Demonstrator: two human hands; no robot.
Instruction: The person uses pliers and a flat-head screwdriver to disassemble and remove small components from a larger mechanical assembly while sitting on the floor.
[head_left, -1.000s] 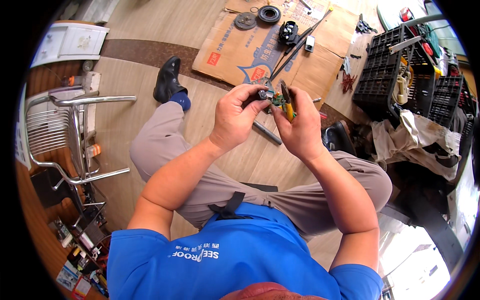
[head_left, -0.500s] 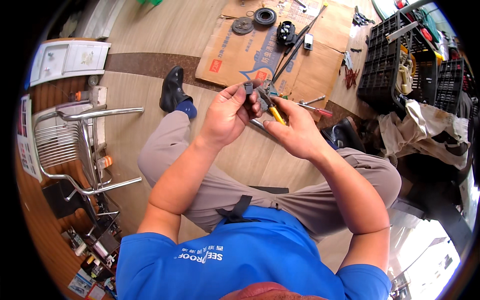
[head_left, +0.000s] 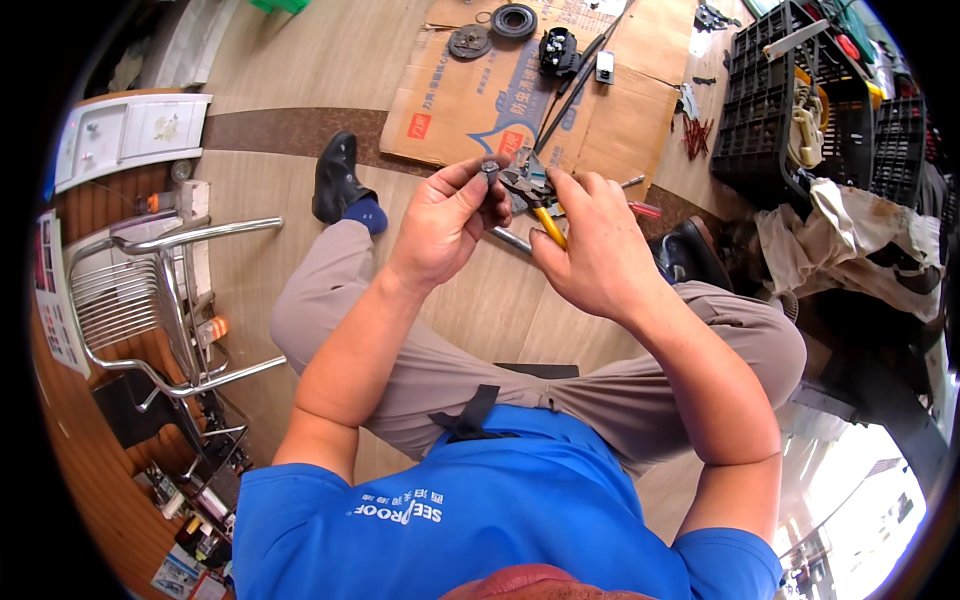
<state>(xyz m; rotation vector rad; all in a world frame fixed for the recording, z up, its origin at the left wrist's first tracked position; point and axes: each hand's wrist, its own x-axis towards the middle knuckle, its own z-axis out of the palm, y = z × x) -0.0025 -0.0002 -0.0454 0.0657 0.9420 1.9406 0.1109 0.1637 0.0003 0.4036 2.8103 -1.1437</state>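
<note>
My left hand (head_left: 436, 228) is closed, pinching a small dark grey block-like part (head_left: 490, 170) between thumb and fingers. Its exact kind is too small to tell. In my right hand (head_left: 605, 245) is a pair of pliers (head_left: 549, 226) with yellow handles, the grip partly covered by my fingers. The metal jaws point up and left, close beside the part; whether they touch it I cannot tell. Both hands are raised between my knees, near the lower edge of a flattened cardboard sheet (head_left: 425, 95).
On the cardboard lie a black ring (head_left: 499, 24), a grey disc (head_left: 469, 42), a black housing (head_left: 558, 52) and a small white-faced piece (head_left: 604, 67). A red-handled screwdriver (head_left: 645, 209) lies beyond my right hand. Black crates (head_left: 750, 135) stand right, a metal chair (head_left: 125, 300) left.
The small part has turned in my left fingers, showing a different face. The pliers have shifted slightly left and their jaws show more clearly. The whole view has moved a little.
</note>
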